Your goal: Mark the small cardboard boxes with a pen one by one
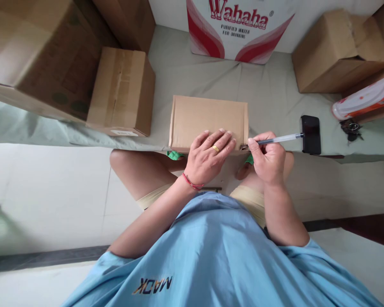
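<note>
One small carton point(208, 117), long axis L–R, on tabletop point(272, 94) — under slightly spread fingers of L hand point(206, 157), just left of R hand point(269, 157), w/ fingers pinched round pen point(286, 138) nr carton's near R corner.

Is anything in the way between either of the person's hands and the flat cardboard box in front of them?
Nothing visible is. The left hand lies directly on the flat cardboard box. The right hand, holding a pen, is at its near right corner. The phone lies off to the right.
</note>
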The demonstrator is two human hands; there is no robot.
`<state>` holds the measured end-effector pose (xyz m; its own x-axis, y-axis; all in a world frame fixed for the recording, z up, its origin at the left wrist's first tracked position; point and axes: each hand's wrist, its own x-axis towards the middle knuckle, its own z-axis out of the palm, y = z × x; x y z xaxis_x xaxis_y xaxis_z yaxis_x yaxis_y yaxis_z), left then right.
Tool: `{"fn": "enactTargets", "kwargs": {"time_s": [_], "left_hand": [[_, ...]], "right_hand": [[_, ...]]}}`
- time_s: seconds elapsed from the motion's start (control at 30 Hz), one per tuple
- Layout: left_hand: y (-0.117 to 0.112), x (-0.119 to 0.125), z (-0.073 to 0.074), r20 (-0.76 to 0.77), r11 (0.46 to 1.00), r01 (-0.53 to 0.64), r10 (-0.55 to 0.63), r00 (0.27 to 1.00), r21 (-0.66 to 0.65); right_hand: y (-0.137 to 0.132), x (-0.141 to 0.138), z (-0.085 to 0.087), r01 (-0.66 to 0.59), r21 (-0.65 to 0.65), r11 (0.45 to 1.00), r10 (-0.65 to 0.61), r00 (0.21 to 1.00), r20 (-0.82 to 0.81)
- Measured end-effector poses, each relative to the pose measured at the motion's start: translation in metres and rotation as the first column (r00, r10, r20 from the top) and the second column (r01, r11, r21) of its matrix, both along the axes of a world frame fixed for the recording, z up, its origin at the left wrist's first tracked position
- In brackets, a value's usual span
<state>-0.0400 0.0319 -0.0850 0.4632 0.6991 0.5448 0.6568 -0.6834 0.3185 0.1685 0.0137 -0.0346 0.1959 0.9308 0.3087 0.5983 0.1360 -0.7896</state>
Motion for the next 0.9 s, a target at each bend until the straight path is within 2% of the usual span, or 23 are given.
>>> {"fn": "enactTargets", "kwargs": {"time_s": [0.2, 0.3, 0.47, 0.6, 0.73, 0.9], "left_hand": [[0.000, 0.000, 0.001, -0.001, 1.000, -0.008, 0.008, 1.000, 0.029], [0.000, 0.001, 0.000, 0.002, 1.000, 0.000, 0.000, 1.000, -0.015], [0.000, 0.001, -0.001, 0.012, 1.000, -0.001, 0.001, 1.000, -0.020], [0.000, 0.001, 0.000, 0.008, 1.000, -0.003, 0.003, 1.000, 0.006], [0.000, 0.000, 0.000, 0.016, 0.999, 0.012, -0.011, 1.000, -0.049], [-0.001, 0.001, 0.000, 0.016, 0.997, 0.014, -0.013, 1.000, -0.073]], "right_hand": [[0.003, 0.002, 0.004, -0.032, 0.018, 0.999, 0.032, 0.999, -0.027], [0.004, 0.003, 0.003, -0.062, -0.014, 0.998, 0.061, 0.998, -0.022], [0.001, 0.009, 0.009, -0.012, -0.021, 1.000, 0.013, 0.998, 0.056], [0.001, 0.009, 0.012, -0.037, -0.019, 0.999, 0.038, 0.999, 0.018], [0.003, 0.007, 0.008, -0.075, -0.047, 0.996, 0.075, 0.997, -0.009], [-0.001, 0.010, 0.008, -0.031, -0.053, 0.998, 0.030, 0.999, -0.019]]}}
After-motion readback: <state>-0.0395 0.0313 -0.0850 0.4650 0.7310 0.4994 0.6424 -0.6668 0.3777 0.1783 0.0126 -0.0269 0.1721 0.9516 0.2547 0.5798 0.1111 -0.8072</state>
